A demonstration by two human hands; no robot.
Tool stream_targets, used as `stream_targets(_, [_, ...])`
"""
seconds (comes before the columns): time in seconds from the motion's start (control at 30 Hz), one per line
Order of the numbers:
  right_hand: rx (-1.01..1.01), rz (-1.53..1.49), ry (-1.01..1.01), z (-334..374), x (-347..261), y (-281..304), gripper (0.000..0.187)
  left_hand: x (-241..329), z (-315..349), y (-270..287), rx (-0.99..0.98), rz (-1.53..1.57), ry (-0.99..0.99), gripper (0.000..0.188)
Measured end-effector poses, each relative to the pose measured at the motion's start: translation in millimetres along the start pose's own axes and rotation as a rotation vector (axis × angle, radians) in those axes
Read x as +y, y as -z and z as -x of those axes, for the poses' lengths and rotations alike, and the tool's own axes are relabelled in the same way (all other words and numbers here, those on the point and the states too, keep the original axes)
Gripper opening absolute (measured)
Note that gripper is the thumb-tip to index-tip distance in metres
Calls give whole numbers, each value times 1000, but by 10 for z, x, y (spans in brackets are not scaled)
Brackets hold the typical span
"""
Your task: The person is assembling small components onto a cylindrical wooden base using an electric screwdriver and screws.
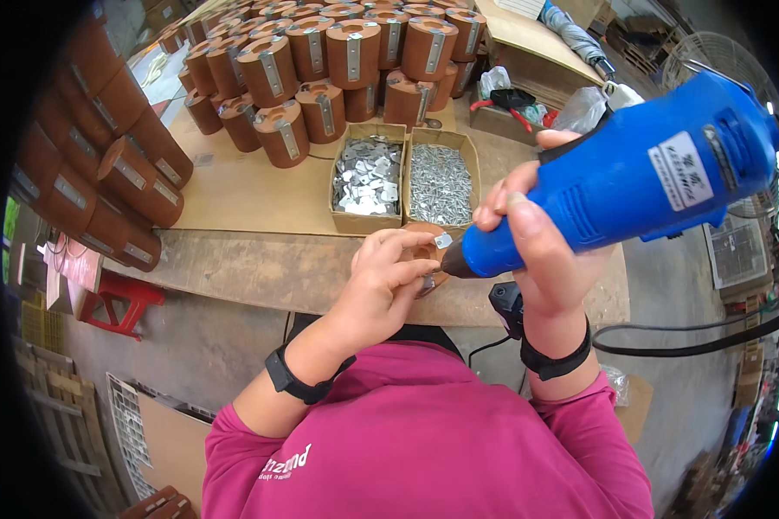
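Note:
My right hand [545, 233] is wrapped round a blue power screwdriver [614, 186], which lies tilted with its dark nose [455, 259] pointing left. Close to that nose, my left hand [376, 290] has its fingers bent, with a small silver metal plate [443, 240] at the fingertips. Below those fingers shows part of a brown cylinder [420, 251] on the bench edge; the hand covers most of it. The exact contact between nose, plate and cylinder is hidden. Just beyond stand a box of flat metal plates [368, 173] and a box of screws [441, 182].
Brown cylinders [273, 69] with metal strips are stacked at the back of the wooden bench [234, 268], and more [130, 173] rise at the left. A red stool [123, 304] stands below left. A black cable [692, 349] hangs at the right, near a fan [710, 65].

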State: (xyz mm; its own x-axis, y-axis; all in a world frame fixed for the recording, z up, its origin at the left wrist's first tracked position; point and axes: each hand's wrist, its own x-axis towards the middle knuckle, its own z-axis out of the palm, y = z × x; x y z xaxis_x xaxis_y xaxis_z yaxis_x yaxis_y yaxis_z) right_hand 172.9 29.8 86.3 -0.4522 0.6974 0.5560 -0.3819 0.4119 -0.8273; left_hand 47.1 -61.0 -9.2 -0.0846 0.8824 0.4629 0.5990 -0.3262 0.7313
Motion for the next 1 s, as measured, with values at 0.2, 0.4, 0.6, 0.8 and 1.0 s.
stream_targets(0.2, [28, 47, -54, 13, 49, -128, 46, -76, 90, -65, -17, -91, 22, 36])
stream_targets(0.4, [16, 80, -17, 5, 106, -142, 47, -105, 123, -89, -17, -133, 46, 36])
stream_targets(0.6, [-63, 74, -46, -1, 120, -162, 45, -134, 153, -93, -29, -158, 64, 30])
stream_targets(0.8, [-91, -5, -92, -53, 156, -201, 42, -59, 89, -80, 35, -125, 123, 53])
stream_targets(1.0, [-105, 107, -12, -67, 201, -249, 35, -158, 77, -141, 14, -152, 133, 56])
